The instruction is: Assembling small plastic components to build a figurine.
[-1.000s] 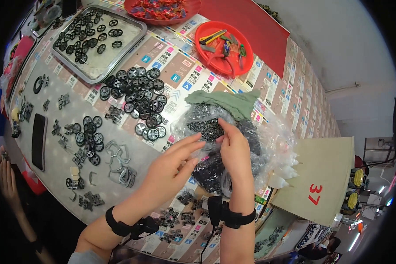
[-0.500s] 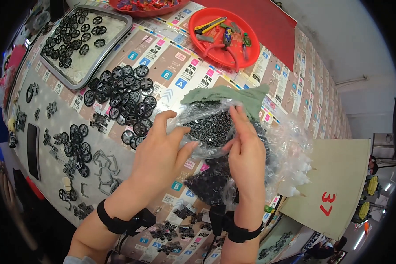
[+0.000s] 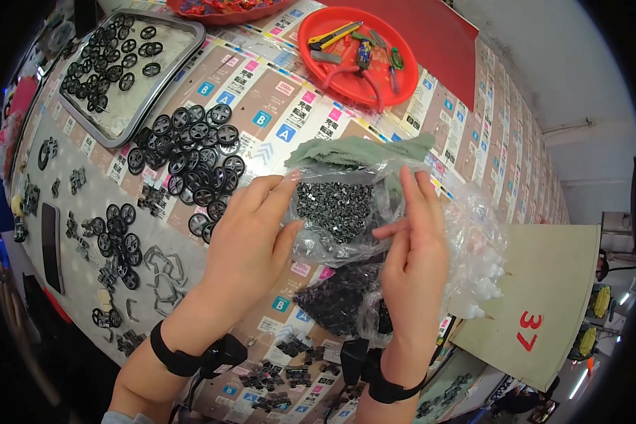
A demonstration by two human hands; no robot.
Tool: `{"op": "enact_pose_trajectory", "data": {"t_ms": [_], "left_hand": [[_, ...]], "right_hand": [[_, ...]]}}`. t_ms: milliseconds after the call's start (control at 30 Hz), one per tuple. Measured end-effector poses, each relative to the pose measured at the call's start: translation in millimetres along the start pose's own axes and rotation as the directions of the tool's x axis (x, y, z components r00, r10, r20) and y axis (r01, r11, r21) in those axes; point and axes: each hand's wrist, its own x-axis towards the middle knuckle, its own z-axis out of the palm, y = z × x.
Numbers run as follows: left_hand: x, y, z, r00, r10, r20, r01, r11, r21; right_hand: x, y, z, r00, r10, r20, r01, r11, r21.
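Your right hand [image 3: 418, 247] has shifted right, thumb splayed; left hand [image 3: 251, 230] curls at clear bag [image 3: 318, 249], grip unclear; bag slipping could spill black pieces [image 3: 336, 207].

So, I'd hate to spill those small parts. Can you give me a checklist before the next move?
1. Bag mouth: the clear plastic bag looks open, small dark parts showing: ok.
2. Left hand at the bag's left edge: ok.
3. Right hand at its right side: ok.
4. Bag apart from other things: not ok, the green cloth lies against its far edge.
5. Bag's underside intact: cannot tell, hidden.
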Motion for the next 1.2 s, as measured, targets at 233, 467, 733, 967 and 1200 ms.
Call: {"op": "enact_pose_trajectory", "data": {"t_ms": [233,467,733,967,1200], "left_hand": [[2,-1,-3,0.993,0.098,-0.061,-0.098,0.995,-0.011],[-1,1,-9,0.997,-0.065,0.032,0.071,0.973,-0.218],[1,-1,-9,0.999,-0.030,0.019,0.033,0.983,-0.182],[2,3,-10,1.000,0.002,-0.001,-0.002,0.964,-0.265],[1,0,-10,1.000,-0.016,-0.016,0.011,0.965,-0.260]], "right_hand": [[-1,-8,-1,0.986,-0.064,-0.154,0.074,0.996,0.058],[-5,-14,-3,0.981,-0.116,-0.158,0.134,0.985,0.111],[-2,-16,15,0.961,-0.268,0.072,0.277,0.939,-0.204],[0,0,46,0.943,-0.266,0.200,0.322,0.881,-0.347],[-9,-3,40,0.911,-0.249,0.329,0.362,0.865,-0.347]]}}
